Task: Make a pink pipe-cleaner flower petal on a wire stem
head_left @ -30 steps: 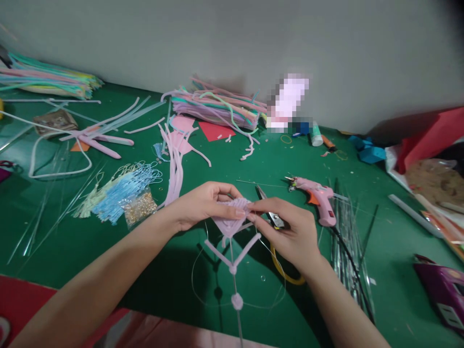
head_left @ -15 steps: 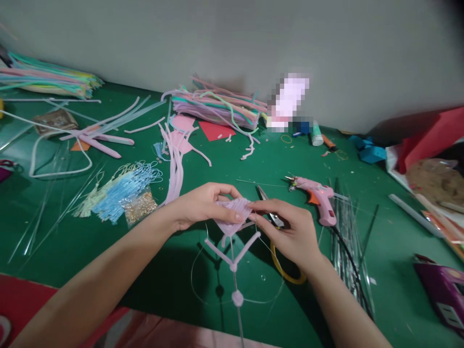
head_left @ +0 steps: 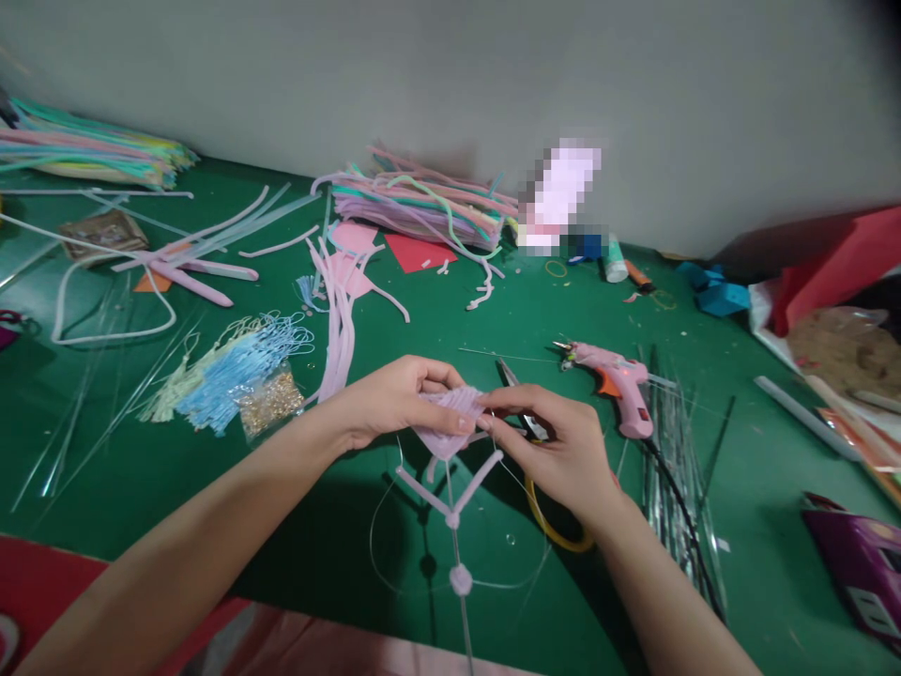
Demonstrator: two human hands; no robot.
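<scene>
My left hand [head_left: 404, 404] is closed on a lilac diamond-shaped pipe-cleaner piece [head_left: 445, 437], thumb on its face. At the piece's right corner, the fingertips of my right hand [head_left: 553, 441] are pinched together; a thin wire hangs close to them. Below hangs a clear stem [head_left: 457, 549] bearing a lilac V-shaped pipe cleaner [head_left: 480, 483] and a round lilac ball [head_left: 461, 579]. A thin wire loop curves out on both sides of the ball. Scissors with yellow handles [head_left: 553, 531] lie partly hidden beneath my right hand.
A pink glue gun [head_left: 619, 376] lies at right beside thin clear sticks [head_left: 668, 469]. Blue tassels [head_left: 229, 380] and a bag of gold bits [head_left: 271, 399] lie at left. Pipe-cleaner bundles [head_left: 422, 207] line the back; a purple power strip [head_left: 855, 554] is at far right.
Almost nothing differs. The lilac piece and its stem have shifted very slightly left, and my right fingertips have moved a little at its right corner. Both hands keep their hold.
</scene>
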